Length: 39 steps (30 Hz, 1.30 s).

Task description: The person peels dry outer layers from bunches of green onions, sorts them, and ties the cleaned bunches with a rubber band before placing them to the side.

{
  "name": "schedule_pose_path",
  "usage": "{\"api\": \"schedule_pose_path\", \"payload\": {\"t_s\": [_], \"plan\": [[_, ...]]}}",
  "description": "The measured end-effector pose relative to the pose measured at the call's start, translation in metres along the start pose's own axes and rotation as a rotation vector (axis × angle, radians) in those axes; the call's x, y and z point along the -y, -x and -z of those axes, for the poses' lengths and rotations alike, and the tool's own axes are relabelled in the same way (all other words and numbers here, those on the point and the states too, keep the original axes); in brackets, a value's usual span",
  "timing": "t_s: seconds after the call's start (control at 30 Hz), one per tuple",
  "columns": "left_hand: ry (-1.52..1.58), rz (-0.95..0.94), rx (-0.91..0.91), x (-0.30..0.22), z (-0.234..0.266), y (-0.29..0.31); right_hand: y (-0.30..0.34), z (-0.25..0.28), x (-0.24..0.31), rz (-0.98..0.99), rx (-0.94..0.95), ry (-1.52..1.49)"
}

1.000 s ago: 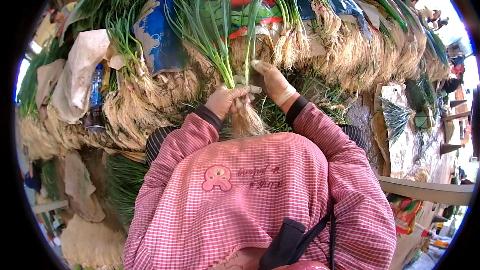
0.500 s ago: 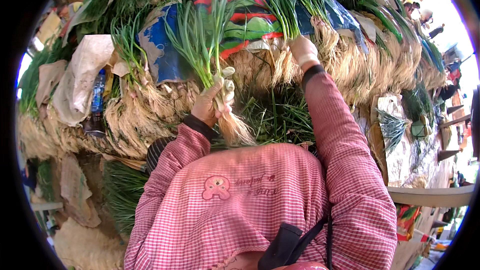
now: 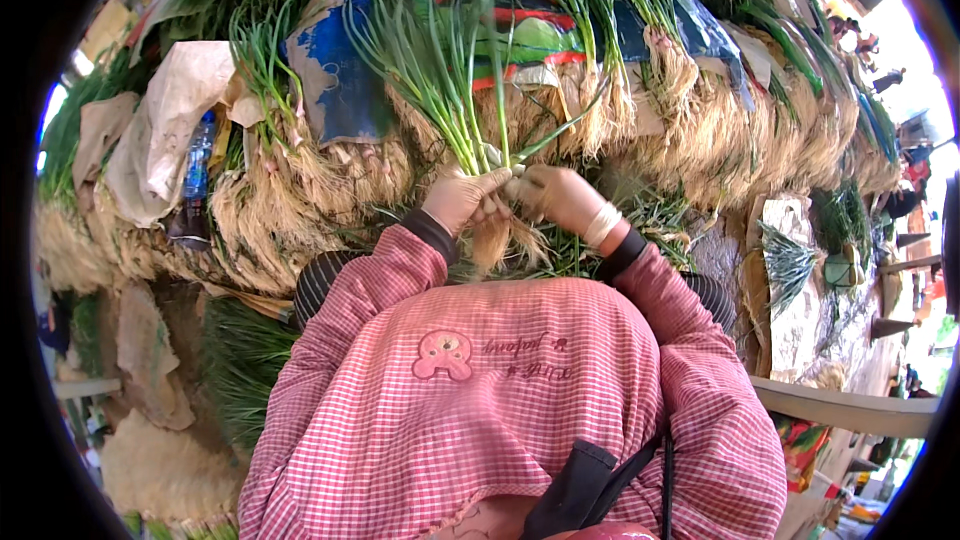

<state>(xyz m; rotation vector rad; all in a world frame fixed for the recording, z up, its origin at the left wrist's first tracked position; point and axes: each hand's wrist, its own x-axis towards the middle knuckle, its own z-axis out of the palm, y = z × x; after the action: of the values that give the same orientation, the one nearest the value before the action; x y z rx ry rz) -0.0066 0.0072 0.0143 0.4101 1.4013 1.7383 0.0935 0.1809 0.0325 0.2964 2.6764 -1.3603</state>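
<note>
My left hand (image 3: 462, 196) is closed round a bunch of green onions (image 3: 432, 100), green tops up and pale roots hanging below the fist. Close against it on the right, my right hand (image 3: 558, 202) has its fingers curled in on a single green onion (image 3: 565, 130), whose leaf slants up to the right. Its lower end is partly hidden by the fingers. A pale band circles the right wrist. Ahead of both hands lies a heap of green onions (image 3: 530, 120) with long straw-coloured roots facing me.
A striped red, green and black cloth (image 3: 500, 25) and a blue sheet (image 3: 350, 70) lie over the heap. At left are a whitish sack (image 3: 180, 130) and a plastic bottle (image 3: 198, 165). Loose green leaves (image 3: 650, 225) lie below the heap. A curved pale rail (image 3: 850, 407) runs at right.
My right hand has come back from the heap toward me and now meets the left hand at the bunch. The left hand has shifted slightly right, still holding its bunch.
</note>
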Motion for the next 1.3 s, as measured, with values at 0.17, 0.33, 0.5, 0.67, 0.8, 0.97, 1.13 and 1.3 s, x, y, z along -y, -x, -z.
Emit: {"api": "schedule_pose_path", "payload": {"t_s": [0.17,0.33,0.5,0.67,0.8,0.97,1.13,1.3], "plan": [[-0.090,0.013,0.056,0.007,-0.007,-0.002,-0.037,-0.004,-0.029,-0.039,-0.162,-0.473],[0.184,-0.017,0.087,0.007,-0.006,-0.003,-0.054,-0.016,-0.061,-0.069,-0.101,-1.719],[0.243,-0.114,0.130,-0.008,0.013,0.008,-0.016,0.028,-0.045,-0.068,0.395,-0.010],[0.302,-0.198,0.183,-0.023,0.011,0.018,-0.088,0.100,-0.079,0.062,-0.282,0.766],[0.717,-0.198,0.204,-0.003,0.033,0.008,-0.153,0.137,-0.069,-0.346,-0.463,0.560],[0.587,-0.146,0.153,-0.014,0.024,0.002,-0.121,0.104,-0.045,-0.179,-0.547,0.659],[0.200,0.051,0.015,-0.024,0.011,0.007,-0.008,0.005,0.020,0.107,-0.219,0.323],[0.026,0.076,0.000,-0.004,0.013,-0.001,-0.028,0.002,-0.040,0.462,-0.002,0.202]]}}
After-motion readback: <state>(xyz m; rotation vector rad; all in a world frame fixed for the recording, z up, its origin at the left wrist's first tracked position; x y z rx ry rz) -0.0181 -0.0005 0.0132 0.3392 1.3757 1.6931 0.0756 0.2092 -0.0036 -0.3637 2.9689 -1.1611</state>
